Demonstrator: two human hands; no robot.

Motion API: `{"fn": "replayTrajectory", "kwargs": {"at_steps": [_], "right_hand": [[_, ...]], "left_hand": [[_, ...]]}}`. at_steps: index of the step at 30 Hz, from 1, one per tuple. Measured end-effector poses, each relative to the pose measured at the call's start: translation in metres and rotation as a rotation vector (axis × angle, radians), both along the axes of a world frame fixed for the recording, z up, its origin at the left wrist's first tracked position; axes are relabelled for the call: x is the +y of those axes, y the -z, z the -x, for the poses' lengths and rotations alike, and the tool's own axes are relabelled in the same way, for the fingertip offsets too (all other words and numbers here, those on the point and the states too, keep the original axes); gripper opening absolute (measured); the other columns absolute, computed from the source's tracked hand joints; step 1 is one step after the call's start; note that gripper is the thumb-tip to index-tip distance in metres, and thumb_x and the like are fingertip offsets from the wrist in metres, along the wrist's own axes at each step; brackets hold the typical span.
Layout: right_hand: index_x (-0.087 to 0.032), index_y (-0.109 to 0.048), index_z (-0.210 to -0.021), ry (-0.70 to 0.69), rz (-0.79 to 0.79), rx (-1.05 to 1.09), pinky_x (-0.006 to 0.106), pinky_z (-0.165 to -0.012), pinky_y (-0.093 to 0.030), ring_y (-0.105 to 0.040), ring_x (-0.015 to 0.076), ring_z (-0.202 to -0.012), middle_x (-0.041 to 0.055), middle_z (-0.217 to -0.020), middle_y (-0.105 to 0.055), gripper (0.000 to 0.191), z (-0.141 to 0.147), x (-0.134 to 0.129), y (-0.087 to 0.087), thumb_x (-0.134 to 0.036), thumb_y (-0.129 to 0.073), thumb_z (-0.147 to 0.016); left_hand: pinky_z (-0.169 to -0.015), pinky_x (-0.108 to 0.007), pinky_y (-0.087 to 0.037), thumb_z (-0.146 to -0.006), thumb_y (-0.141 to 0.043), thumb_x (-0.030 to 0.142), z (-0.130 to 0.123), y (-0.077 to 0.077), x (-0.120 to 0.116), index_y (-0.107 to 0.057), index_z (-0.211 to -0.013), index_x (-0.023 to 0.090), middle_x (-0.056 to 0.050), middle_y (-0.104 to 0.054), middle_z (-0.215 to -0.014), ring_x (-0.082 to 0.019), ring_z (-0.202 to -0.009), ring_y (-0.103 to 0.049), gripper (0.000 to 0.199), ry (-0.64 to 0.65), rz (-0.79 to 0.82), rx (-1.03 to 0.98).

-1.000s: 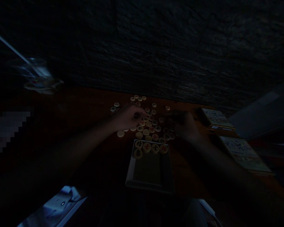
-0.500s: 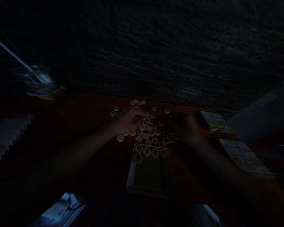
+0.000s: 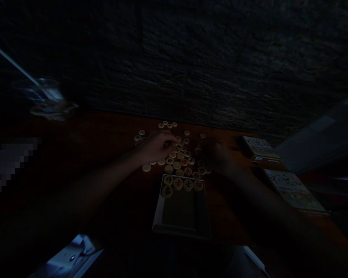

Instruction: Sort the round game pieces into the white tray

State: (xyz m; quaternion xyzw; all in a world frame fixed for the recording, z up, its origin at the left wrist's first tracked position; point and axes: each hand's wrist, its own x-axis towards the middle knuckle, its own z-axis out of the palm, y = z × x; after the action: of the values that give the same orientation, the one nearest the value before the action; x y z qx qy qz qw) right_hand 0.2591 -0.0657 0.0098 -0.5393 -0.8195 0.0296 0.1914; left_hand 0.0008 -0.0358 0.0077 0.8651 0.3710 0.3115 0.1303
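Note:
Several round wooden pieces with red or black characters lie loose on the brown table (image 3: 104, 131); one black-marked piece (image 3: 191, 161) lies between my hands. My left hand (image 3: 159, 144) is over the left side of the pile, thumb and forefinger pinched near a piece; whether one is held is hidden. My right hand (image 3: 217, 152), dark and dim, is low over the pile's right side, its fingers hard to make out. Nearer me is an open shallow box (image 3: 179, 212) with a row of pieces at its far end and one more piece (image 3: 167, 191) below the row's left end.
Two flat printed boxes, one farther (image 3: 261, 148) and one nearer (image 3: 294, 189), lie at the right. A clear cup (image 3: 48, 92) with a white straw stands at the back left. A dark stone wall (image 3: 191, 69) rises behind the table. A pale printed object (image 3: 72, 256) is at the lower left.
My right hand has moved left, closer to the pieces. My left hand stays nearly in place. The whole view has shifted slightly.

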Motion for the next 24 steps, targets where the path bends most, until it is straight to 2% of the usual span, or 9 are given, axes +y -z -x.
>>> {"fn": "replayTrajectory", "kwargs": {"at_steps": [3,7,10,14,19,24], "right_hand": [[-0.02,-0.076,-0.099,0.024,0.046,0.137,0.03,-0.073,-0.052,-0.072,0.0202,-0.079,0.0086,-0.096,-0.079,0.015,-0.002,-0.004,-0.003,-0.018,-0.064,-0.09],[-0.019,-0.078,-0.1,0.023,0.031,0.451,0.033,-0.077,-0.056,-0.075,0.0245,-0.09,0.0101,-0.106,-0.08,0.018,0.0,-0.011,-0.009,-0.031,-0.07,-0.088],[-0.018,-0.078,-0.092,0.026,0.162,0.756,0.032,-0.071,-0.059,-0.076,0.0248,-0.085,0.0099,-0.097,-0.08,0.029,0.008,-0.018,-0.012,-0.044,-0.08,-0.08],[-0.018,-0.077,-0.095,0.021,0.38,1.033,0.031,-0.066,-0.06,-0.075,0.0209,-0.074,0.0079,-0.092,-0.08,0.041,0.02,-0.027,-0.015,-0.046,-0.09,-0.068],[-0.018,-0.08,-0.093,-0.006,0.4,0.999,0.028,-0.063,-0.058,-0.073,0.0183,-0.071,0.007,-0.087,-0.08,0.038,0.028,-0.033,-0.016,-0.047,-0.088,-0.072],[-0.02,-0.079,-0.091,-0.035,0.334,1.0,0.028,-0.066,-0.059,-0.073,0.0178,-0.073,0.0054,-0.087,-0.08,0.032,0.03,-0.034,-0.015,-0.045,-0.088,-0.072]], "left_hand": [[-0.085,-0.033,-0.055,-0.089,-0.06,0.018,-0.001,0.0,0.0,-0.078,-0.099,0.021,-0.005,-0.079,-0.102,-0.019,-0.095,-0.073,0.02,0.009,-0.002,-0.045],[-0.083,-0.033,-0.055,-0.091,-0.061,0.021,-0.002,-0.002,-0.004,-0.077,-0.101,0.02,-0.005,-0.079,-0.101,-0.019,-0.095,-0.073,0.019,0.011,0.038,-0.06],[-0.083,-0.032,-0.054,-0.092,-0.065,0.03,-0.005,-0.005,-0.01,-0.076,-0.105,0.022,-0.005,-0.08,-0.103,-0.019,-0.096,-0.073,0.019,0.07,0.061,-0.071],[-0.084,-0.031,-0.053,-0.089,-0.074,0.037,-0.01,-0.006,-0.019,-0.075,-0.108,0.022,-0.003,-0.08,-0.104,-0.018,-0.097,-0.073,0.025,0.178,0.108,-0.145],[-0.079,-0.029,-0.052,-0.091,-0.071,0.031,-0.017,-0.008,-0.026,-0.077,-0.097,0.022,0.0,-0.08,-0.094,-0.016,-0.086,-0.073,0.012,0.181,0.154,-0.188],[-0.076,-0.027,-0.053,-0.092,-0.068,0.027,-0.022,-0.012,-0.032,-0.078,-0.093,0.02,-0.001,-0.08,-0.089,-0.015,-0.081,-0.072,0.013,0.16,0.182,-0.273]]}}
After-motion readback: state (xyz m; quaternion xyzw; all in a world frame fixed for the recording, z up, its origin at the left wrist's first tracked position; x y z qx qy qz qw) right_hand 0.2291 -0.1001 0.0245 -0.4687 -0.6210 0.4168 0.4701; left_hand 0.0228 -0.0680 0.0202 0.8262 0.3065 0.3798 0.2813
